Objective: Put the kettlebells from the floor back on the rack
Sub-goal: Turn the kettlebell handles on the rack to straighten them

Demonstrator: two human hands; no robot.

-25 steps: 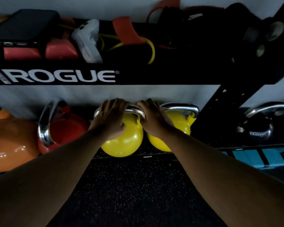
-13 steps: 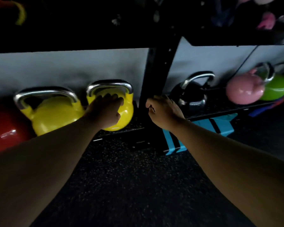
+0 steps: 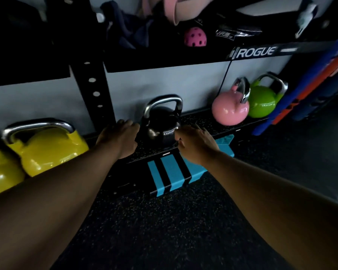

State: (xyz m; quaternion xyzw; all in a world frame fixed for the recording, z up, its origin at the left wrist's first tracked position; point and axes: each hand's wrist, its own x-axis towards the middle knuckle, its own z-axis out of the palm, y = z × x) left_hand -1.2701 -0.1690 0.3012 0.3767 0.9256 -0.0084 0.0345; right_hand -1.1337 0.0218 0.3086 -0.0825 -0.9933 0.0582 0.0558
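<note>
Rubber floor (image 3: 164,230): dark, speckled — no bells lying on what shows of it.
Left hand (image 3: 119,139): open, empty, beside the black bell.
Right hand (image 3: 195,143): open, empty, at its other side.
Black bell (image 3: 162,123): upright on the rack shelf (image 3: 203,121).
Progress: yellow (image 3: 47,149), pink (image 3: 229,111), green (image 3: 261,103) bells racked — likely nearly done.
</note>
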